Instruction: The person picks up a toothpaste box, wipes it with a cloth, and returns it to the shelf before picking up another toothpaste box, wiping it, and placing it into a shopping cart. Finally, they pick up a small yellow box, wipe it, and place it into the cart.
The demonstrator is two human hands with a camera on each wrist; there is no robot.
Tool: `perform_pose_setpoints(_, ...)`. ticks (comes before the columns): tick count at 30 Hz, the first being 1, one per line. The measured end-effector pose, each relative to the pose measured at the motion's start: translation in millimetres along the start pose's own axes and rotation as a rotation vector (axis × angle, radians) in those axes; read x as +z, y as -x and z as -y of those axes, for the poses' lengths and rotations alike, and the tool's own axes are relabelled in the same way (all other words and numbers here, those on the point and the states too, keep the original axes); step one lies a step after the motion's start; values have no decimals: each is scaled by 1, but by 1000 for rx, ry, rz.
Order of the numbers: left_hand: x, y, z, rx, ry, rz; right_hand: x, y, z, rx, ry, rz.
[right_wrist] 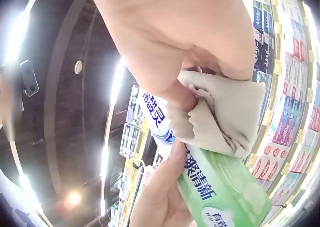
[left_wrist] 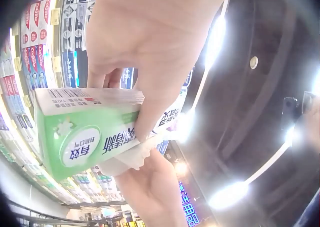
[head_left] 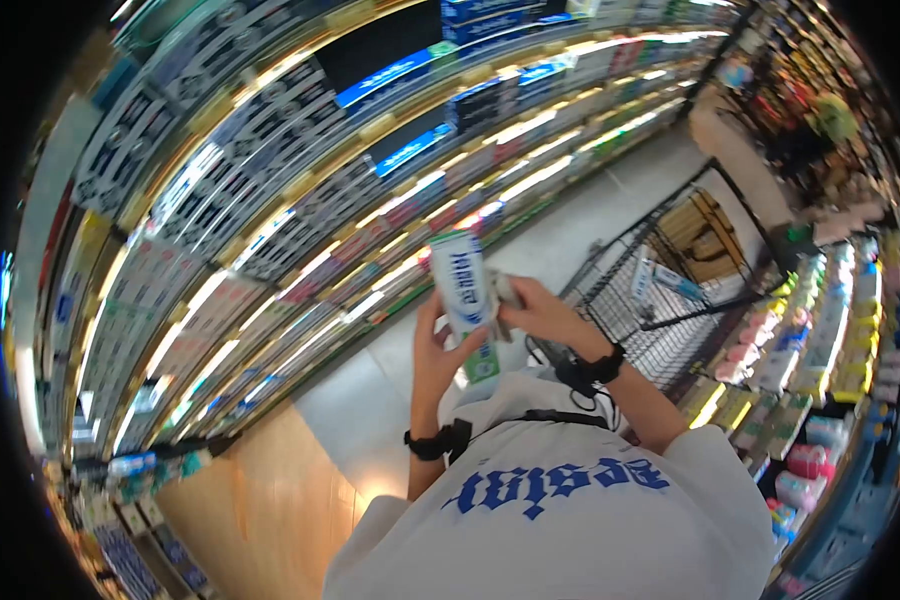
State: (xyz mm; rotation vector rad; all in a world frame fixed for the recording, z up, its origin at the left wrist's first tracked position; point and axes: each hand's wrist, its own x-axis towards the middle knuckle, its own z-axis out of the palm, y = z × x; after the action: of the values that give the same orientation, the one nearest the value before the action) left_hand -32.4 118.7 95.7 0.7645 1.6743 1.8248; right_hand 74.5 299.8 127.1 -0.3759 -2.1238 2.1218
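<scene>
A white and green toothpaste box (head_left: 462, 285) (left_wrist: 70, 137) (right_wrist: 225, 187) stands between the two hands. My left hand (head_left: 438, 345) (left_wrist: 145, 37) grips it, thumb across the printed face and fingers behind. A pale cloth (right_wrist: 225, 112) (left_wrist: 127, 159) is pinched in my right hand (head_left: 545, 318) (right_wrist: 185, 37) and lies against the box's side. In the left wrist view the green end of the box faces the camera.
Shelves of boxed toothpaste (head_left: 300, 190) run along the left and front. A black wire shopping cart (head_left: 620, 320) stands at the right, holding a brown carton (head_left: 705, 235) and small packs. More stocked shelves (head_left: 810, 350) line the right side.
</scene>
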Motion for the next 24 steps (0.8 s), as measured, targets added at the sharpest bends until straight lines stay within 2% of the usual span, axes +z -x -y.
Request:
perform_pose_setpoints(1,-5,3,-2,-45,35,3,2,0,0,16,20,-39)
perform_pose_setpoints(2,-11,4,-5,-95,67,2,6,0,-2,71,-5,21)
perform_pose_setpoints(3,-15,5,-4,-81,135,-2,10,3,-5,130,-39,87)
perform_pose_setpoints(4,-21,7,-1,-71,201,-16,14,6,-12,151,-34,68)
perform_pose_setpoints(8,-43,10,7,-192,135,50,21,20,-21,237,-22,151)
perform_pose_setpoints(10,-43,9,8,-210,133,33,4,31,-17,314,196,286)
perform_pose_setpoints(11,-41,7,2,-203,-16,36,-10,43,-30,304,174,235)
perform_pose_setpoints(13,-42,9,9,-147,-244,27,-50,69,-41,404,17,37)
perform_pose_setpoints(15,-44,12,22,-99,-323,13,-85,93,-50,447,0,-317)
perform_pose_setpoints(16,-45,13,23,-52,-395,-2,-119,112,-95,445,-5,-458)
perform_pose_setpoints(17,-42,15,20,-22,-409,-41,-130,124,-95,438,37,-667)
perform_pose_setpoints(19,-41,21,25,-4,-448,-81,-203,165,-196,452,128,-839)
perform_pose_setpoints(20,-45,26,26,13,-479,-104,-210,173,-191,440,146,-851)
perform_pose_setpoints(22,-45,34,19,6,-450,-159,-265,201,-252,407,264,-823)
perform_pose_setpoints(23,-47,38,20,18,-499,-186,-262,202,-249,168,169,-762)
perform_pose_setpoints(24,-47,45,19,-1,-544,-215,-292,215,-290,313,229,-773)
